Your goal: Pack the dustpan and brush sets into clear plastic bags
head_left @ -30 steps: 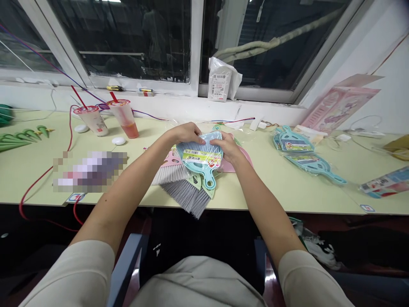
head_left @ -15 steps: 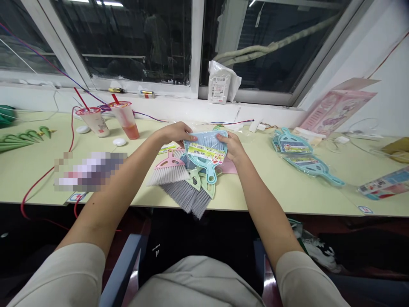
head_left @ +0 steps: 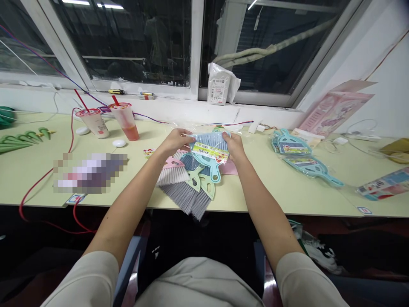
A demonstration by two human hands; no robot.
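Tabletop, hands curled on wrapped dustpan

The dustpan is light aqua; pink brush, white-bristled; label apparently yellow-green with red.

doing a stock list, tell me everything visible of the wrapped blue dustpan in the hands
The blue dustpan looks plastic, inside clear film with a yellow-green label. Its looped handle points downward in the picture, overlapping brushes. The right hand grips its right corner; the left hand meets the opposite corner, grip unclear.
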